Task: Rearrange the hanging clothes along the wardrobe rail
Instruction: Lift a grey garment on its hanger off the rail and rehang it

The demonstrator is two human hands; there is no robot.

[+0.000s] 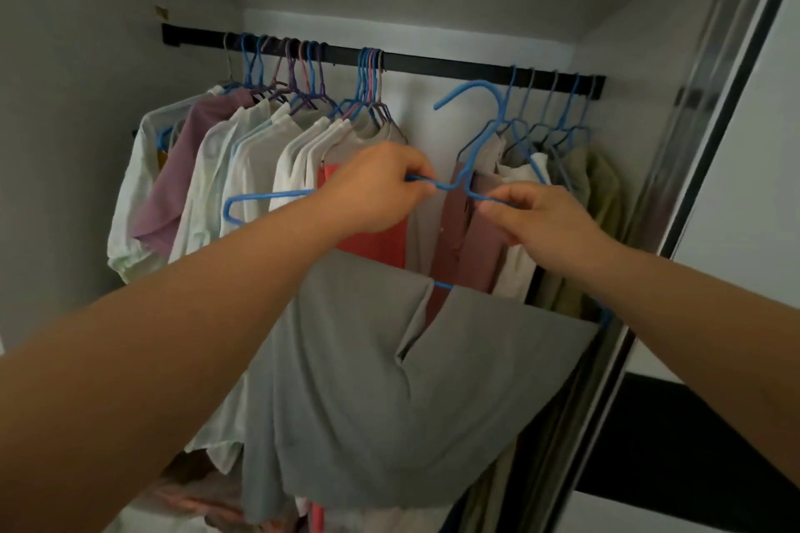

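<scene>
A black wardrobe rail (pixel 454 67) runs across the back of the wardrobe. I hold a blue hanger (pixel 478 104) off the rail, its hook free in the gap between two groups of clothes. My left hand (pixel 372 190) grips the hanger's left shoulder wire. My right hand (pixel 532 216) pinches its right shoulder wire. A grey garment (pixel 389 381) is draped over the hanger's bottom bar and hangs below my arms. White and mauve shirts (pixel 225 169) hang at the left, several more clothes (pixel 562 169) at the right.
The wardrobe's sliding door frame (pixel 675 195) stands close on the right. The left side wall (pixel 65 143) bounds the rail's other end. A red garment (pixel 381 242) and a dusty-pink one (pixel 472 247) hang behind my hands. More fabric lies at the bottom (pixel 195 498).
</scene>
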